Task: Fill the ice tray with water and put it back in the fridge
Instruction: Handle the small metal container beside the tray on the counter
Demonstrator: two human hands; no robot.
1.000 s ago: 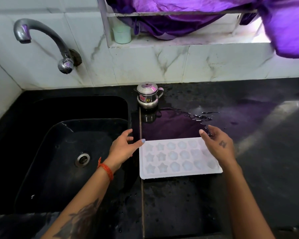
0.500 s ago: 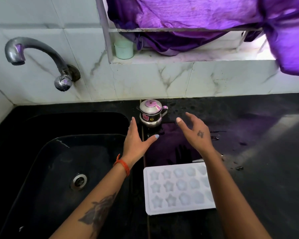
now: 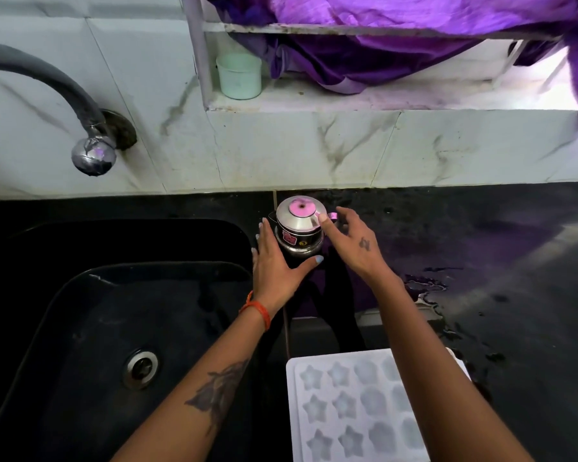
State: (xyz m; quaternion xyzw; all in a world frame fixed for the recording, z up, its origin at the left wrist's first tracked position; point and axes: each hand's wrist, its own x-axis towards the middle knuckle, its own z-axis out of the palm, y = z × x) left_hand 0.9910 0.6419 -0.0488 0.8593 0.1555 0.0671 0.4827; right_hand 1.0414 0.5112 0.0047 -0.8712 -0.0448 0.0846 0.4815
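The white ice tray (image 3: 347, 408), with star and shell moulds, lies on the black counter (image 3: 481, 248) at the bottom of the view, partly under my right forearm. A small steel kettle (image 3: 299, 225) with a lid stands at the back of the counter by the wall. My left hand (image 3: 274, 261) is spread flat against the kettle's left side, thumb stretched in front of its base. My right hand (image 3: 352, 243) reaches the kettle's right side; its thumb tip touches the lid edge and its fingers lie loosely by the handle.
A black sink (image 3: 80, 328) with a drain lies to the left, and a steel tap (image 3: 92, 155) juts from the marble wall above it. A puddle (image 3: 424, 285) wets the counter. A pale green cup (image 3: 239, 76) and purple cloth (image 3: 397, 45) sit on the ledge.
Both hands left the tray's sides and moved forward to the kettle. The view tilted, so the tray now sits lower in the frame.
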